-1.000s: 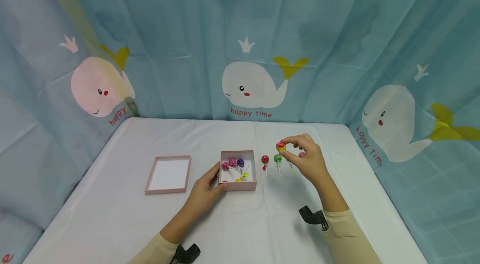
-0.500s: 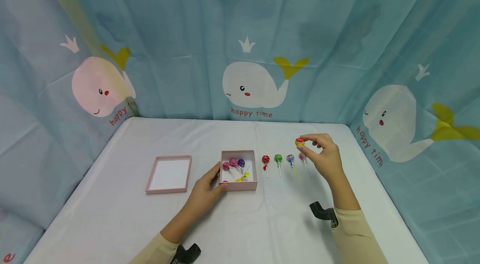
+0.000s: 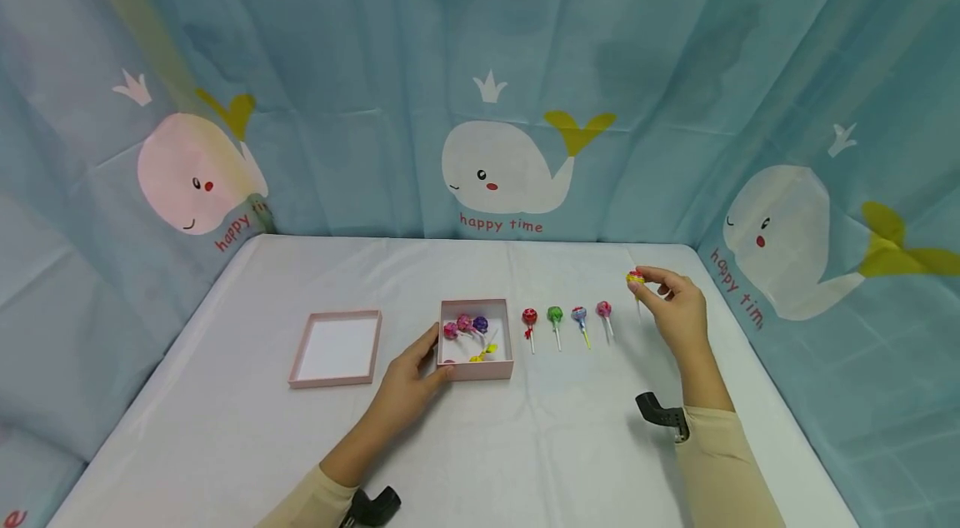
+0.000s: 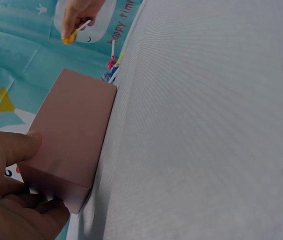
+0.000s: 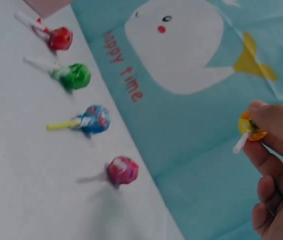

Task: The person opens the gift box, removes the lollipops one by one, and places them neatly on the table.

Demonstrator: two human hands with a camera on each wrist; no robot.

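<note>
My left hand (image 3: 407, 381) grips the left front corner of a pink open-topped box (image 3: 476, 372); in the left wrist view its thumb lies on one wall and the fingers bend at the end. Inside the box are several lollipops, among them a purple one (image 3: 480, 324) and one with a yellow wrapper (image 3: 487, 351). At the right, my right hand (image 3: 681, 313) pinches a yellow-and-red lollipop (image 5: 249, 125) by its head, above the table, its white stick hanging down. Left of that hand lie a red lollipop (image 3: 529, 317), a green lollipop (image 3: 555, 315), a blue lollipop (image 3: 579, 315) and a pink lollipop (image 3: 603, 309) in a row.
A shallow pink lid (image 3: 334, 383) with a white inside lies left of the box. The table has a white cloth (image 3: 465, 453). Behind it and along the sides hangs a blue curtain (image 3: 360, 161) with whale prints.
My right hand has moved to the right with the yellow-and-red lollipop, past the row, uncovering the blue and pink lollipops. My left hand and the box have stayed in place.
</note>
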